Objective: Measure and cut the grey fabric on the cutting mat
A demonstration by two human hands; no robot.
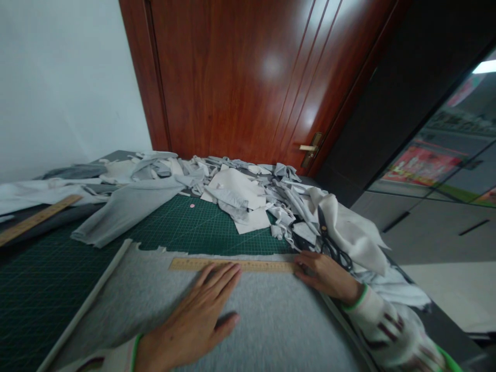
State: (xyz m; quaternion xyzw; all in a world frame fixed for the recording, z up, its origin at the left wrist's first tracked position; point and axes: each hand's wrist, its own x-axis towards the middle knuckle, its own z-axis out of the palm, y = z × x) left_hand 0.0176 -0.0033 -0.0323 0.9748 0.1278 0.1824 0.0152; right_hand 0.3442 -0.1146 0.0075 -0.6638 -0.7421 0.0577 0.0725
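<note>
A grey piece of fabric [271, 310] is spread over the green cutting mat [170, 222], close to me. Across its far edge lies a wooden ruler [263, 266]. My left hand [205, 310] rests flat, with its fingertips on the middle of the ruler and the thumb spread out on the fabric. At the ruler's right end, my right hand [325, 274] has its thumb and fingers bent around the tip. Black-handled scissors [329, 240] lie just beyond my right hand, against white fabric [349, 227].
Grey and white fabric scraps [240, 191] are heaped along the back of the table. A second wooden ruler [39, 219] lies at the left on dark cloth. Behind the table stand a brown wooden door [232, 77] and, at the right, a dark cabinet [372, 103].
</note>
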